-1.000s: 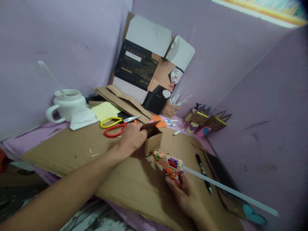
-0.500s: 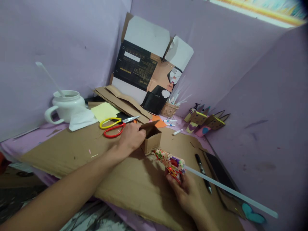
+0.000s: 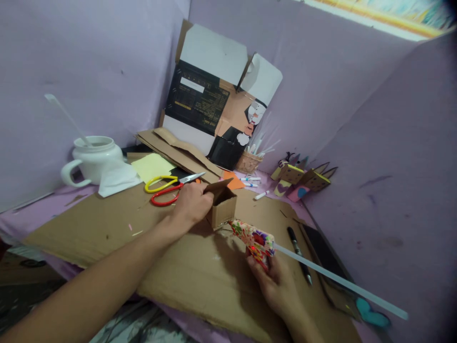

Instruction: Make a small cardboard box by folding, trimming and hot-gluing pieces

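My left hand (image 3: 193, 204) grips the raised side of a small open-topped cardboard box (image 3: 224, 209), which stands upright on a large cardboard sheet (image 3: 178, 267). In my right hand (image 3: 273, 281) is a hot glue gun (image 3: 255, 240) with a flowery cover. Its nozzle points at the lower front edge of the box, and a red light glows on its side. A long white glue stick (image 3: 339, 276) sticks out of the gun's back end. Just behind my left hand lie scissors (image 3: 171, 188) with one yellow and one red handle.
A white mug (image 3: 94, 159) with a glue stick in it stands at the left beside a folded tissue (image 3: 119, 179). Flattened cardboard (image 3: 200, 95) leans on the wall. At the right are a black pen (image 3: 299, 255) and cardboard animal figures (image 3: 291, 174).
The camera view has shifted slightly, so things appear a little to the left. Both hands keep their holds on the box and the glue gun.
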A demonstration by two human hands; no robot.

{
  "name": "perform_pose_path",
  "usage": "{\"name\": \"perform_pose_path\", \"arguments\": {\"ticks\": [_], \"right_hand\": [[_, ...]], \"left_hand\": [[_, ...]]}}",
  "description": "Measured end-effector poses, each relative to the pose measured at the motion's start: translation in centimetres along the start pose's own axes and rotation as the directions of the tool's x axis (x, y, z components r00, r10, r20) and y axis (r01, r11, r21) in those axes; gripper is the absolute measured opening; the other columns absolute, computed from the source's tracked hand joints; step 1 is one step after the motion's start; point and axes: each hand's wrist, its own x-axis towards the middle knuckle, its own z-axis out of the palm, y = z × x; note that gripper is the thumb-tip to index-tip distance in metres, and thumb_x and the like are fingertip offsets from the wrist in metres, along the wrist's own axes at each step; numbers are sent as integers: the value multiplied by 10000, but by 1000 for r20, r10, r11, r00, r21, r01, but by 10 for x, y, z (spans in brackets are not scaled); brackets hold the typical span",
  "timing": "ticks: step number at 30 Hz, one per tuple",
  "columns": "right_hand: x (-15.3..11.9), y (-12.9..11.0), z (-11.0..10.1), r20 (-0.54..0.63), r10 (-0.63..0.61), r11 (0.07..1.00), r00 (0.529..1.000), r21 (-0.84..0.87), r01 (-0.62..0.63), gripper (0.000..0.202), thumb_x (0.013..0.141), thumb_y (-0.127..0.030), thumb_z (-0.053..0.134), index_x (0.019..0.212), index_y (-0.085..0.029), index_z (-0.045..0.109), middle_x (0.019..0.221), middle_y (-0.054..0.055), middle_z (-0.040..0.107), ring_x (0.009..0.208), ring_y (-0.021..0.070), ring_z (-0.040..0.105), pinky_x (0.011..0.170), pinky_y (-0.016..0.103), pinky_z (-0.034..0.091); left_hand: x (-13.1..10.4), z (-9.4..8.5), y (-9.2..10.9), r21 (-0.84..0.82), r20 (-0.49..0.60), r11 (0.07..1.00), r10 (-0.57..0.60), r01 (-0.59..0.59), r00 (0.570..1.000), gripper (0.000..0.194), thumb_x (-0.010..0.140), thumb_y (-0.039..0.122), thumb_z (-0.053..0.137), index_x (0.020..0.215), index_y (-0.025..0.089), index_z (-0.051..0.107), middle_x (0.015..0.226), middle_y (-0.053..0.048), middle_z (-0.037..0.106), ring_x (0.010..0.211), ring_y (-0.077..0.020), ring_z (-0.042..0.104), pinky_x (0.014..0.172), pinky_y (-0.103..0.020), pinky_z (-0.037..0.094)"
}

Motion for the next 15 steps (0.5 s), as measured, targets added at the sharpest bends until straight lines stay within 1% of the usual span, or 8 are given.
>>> {"name": "perform_pose_path", "arguments": {"ticks": [5, 9, 13, 15], "right_hand": [[0, 3, -2, -21, -22, 998, 1000, -61, 20, 316, 781, -426, 547, 826, -136, 667, 738, 118, 732, 654, 260, 670, 598, 329, 545], [3, 4, -4, -70, -34, 998, 997, -47, 31, 291, 765, -421, 564, 816, -150, 658, 762, 115, 732, 695, 265, 669, 639, 335, 543], [4, 2, -5, -84, -3, 1000, 996, -23, 1, 277, 744, -431, 584, 762, -161, 644, 716, 95, 711, 654, 247, 642, 596, 317, 523], [4, 1, -7, -100, 37, 999, 994, 13, -36, 292, 728, -442, 598, 753, -154, 640, 680, 78, 683, 608, 224, 615, 559, 303, 505]], "left_hand": [[-1, 0, 0, -25, 8, 999, 21, -21, 1000, 273, 712, 205, 444, 718, 130, 707, 665, -76, 680, 646, -198, 607, 546, -266, 384], [0, -1, 1, -38, 10, 999, 32, -31, 999, 279, 723, 215, 440, 732, 134, 707, 673, -69, 682, 659, -197, 609, 554, -264, 387], [0, -2, 0, -39, 18, 999, 38, -37, 999, 273, 726, 218, 436, 700, 131, 693, 647, -72, 671, 647, -201, 606, 547, -268, 383], [0, -2, 0, -35, 16, 999, 35, -35, 999, 272, 727, 224, 436, 693, 131, 689, 646, -74, 670, 646, -204, 606, 548, -271, 384]]}}
